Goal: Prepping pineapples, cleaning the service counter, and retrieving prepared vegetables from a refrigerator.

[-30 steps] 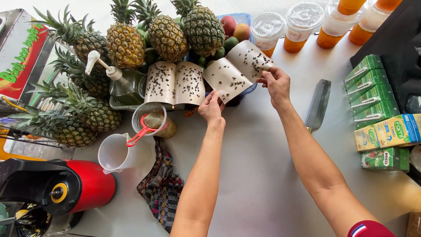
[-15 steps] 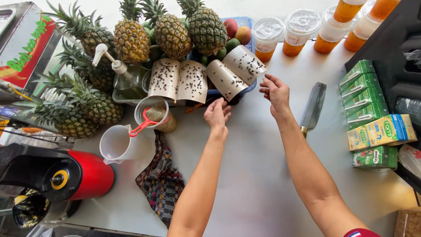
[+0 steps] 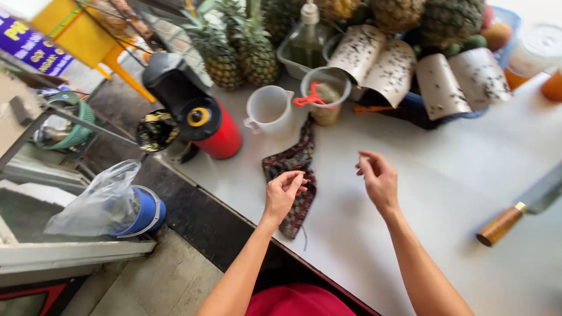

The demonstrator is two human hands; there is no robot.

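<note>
My left hand (image 3: 285, 190) hovers over the lower end of a dark patterned cloth (image 3: 297, 164) on the white table (image 3: 410, 246), fingertips pinched against the thumb. My right hand (image 3: 377, 178) is a little to its right above bare table, fingers also bunched together; I see nothing clear between them. Two curled speckled sticky sheets (image 3: 374, 58) (image 3: 462, 76) lean against the blue fruit crate (image 3: 421, 114) behind, well beyond both hands.
A white jug (image 3: 268, 108), a clear cup with a red tool (image 3: 325, 93) and a red juicer (image 3: 213, 126) stand at the table's left. Pineapples (image 3: 234, 52) line the back. A wooden-handled knife (image 3: 509, 219) lies right. A blue bucket with a plastic bag (image 3: 126, 205) sits on the floor.
Both hands have let go of the speckled sheets and drawn back toward me over the cloth. The view has swung left and down, bringing the floor and bucket into sight.
</note>
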